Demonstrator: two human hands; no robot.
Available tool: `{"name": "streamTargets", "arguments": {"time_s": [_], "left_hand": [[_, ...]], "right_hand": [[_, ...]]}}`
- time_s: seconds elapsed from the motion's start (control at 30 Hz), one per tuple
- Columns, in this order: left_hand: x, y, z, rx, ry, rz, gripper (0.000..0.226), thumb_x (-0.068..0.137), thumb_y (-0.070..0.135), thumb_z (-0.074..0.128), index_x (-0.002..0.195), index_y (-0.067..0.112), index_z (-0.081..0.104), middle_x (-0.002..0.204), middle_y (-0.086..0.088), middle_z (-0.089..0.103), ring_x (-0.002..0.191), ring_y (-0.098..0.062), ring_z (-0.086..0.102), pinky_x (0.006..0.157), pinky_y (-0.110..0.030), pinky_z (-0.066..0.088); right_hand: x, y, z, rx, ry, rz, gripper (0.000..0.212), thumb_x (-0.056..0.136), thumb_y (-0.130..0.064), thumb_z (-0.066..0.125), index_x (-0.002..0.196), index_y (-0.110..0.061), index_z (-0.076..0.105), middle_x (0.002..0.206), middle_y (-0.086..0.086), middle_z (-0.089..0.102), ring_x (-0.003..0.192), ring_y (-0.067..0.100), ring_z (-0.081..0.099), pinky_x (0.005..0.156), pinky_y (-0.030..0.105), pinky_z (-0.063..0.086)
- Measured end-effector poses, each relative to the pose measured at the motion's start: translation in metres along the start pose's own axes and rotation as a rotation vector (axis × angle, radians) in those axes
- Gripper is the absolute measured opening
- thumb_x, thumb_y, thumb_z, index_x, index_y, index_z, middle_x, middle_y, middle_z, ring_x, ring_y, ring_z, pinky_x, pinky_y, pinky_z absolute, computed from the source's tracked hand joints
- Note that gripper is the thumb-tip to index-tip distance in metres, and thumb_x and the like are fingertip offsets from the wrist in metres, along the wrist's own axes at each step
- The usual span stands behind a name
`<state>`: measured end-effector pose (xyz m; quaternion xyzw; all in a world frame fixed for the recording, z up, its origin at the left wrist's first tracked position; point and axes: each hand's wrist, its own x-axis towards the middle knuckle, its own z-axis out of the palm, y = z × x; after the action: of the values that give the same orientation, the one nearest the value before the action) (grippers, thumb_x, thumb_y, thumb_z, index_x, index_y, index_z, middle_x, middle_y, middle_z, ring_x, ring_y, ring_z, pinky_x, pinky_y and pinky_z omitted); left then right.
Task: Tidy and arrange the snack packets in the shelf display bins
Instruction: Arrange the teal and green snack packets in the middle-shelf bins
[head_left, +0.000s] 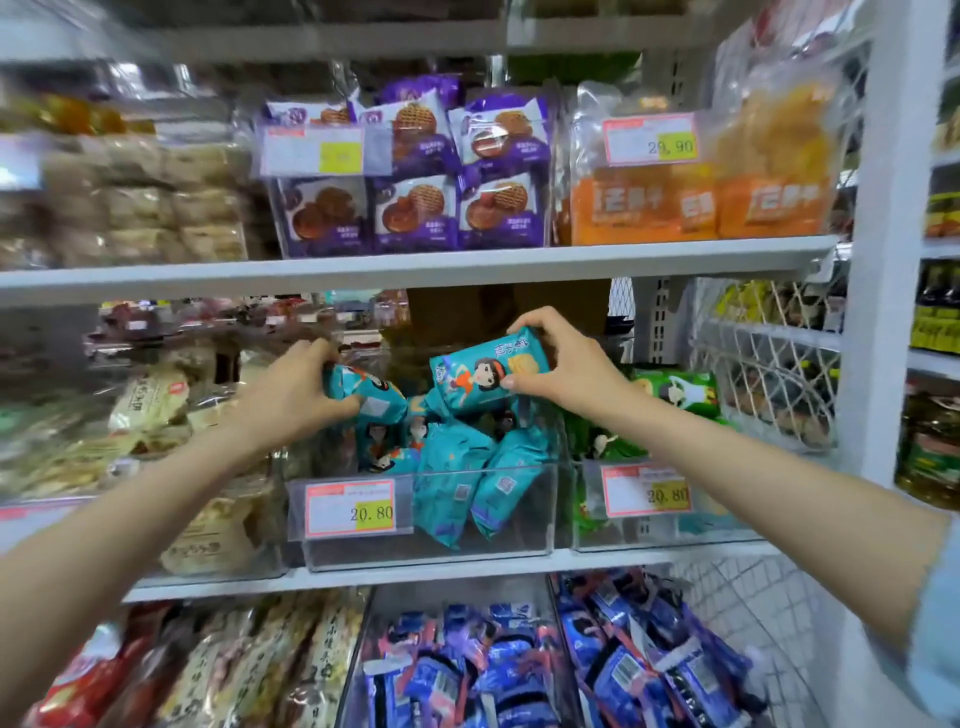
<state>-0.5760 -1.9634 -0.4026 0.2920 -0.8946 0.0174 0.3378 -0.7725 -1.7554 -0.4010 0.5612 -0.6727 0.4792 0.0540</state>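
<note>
Centre price tag (349, 508), teal-packet bin (527, 535): 20.80. Right price tag (645, 490), green-packet bin (589, 532): 20.80. Upper price tag (649, 139), before orange packets (639, 208): 20.90. Packet print unreadable.

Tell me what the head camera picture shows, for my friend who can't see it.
A person's left hand grips a teal packet and the right hand holds a second teal packet above a clear bin of more, tagged 20.80. Purple biscuit packets fill the shelf above, blue packets the shelf below.

Two hands (291, 395) (566, 364), two held teal packets (366, 392) (483, 382)
</note>
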Motion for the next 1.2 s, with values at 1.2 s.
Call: {"name": "streamTargets", "arguments": {"time_s": [1.2], "left_hand": [[0.046, 0.289, 0.1, -0.336, -0.685, 0.73, 0.036, 0.085, 0.022, 0.068, 0.114, 0.007, 0.054, 0.106, -0.008, 0.063, 0.096, -0.02, 0.058, 0.086, -0.031, 0.046]], "right_hand": [[-0.12, 0.064, -0.184, -0.295, 0.022, 0.158, 0.048, 0.082, -0.018, 0.07, 0.12, -0.04, 0.051, 0.102, -0.008, 0.066, 0.088, 0.006, 0.063, 0.084, 0.028, 0.052]]}}
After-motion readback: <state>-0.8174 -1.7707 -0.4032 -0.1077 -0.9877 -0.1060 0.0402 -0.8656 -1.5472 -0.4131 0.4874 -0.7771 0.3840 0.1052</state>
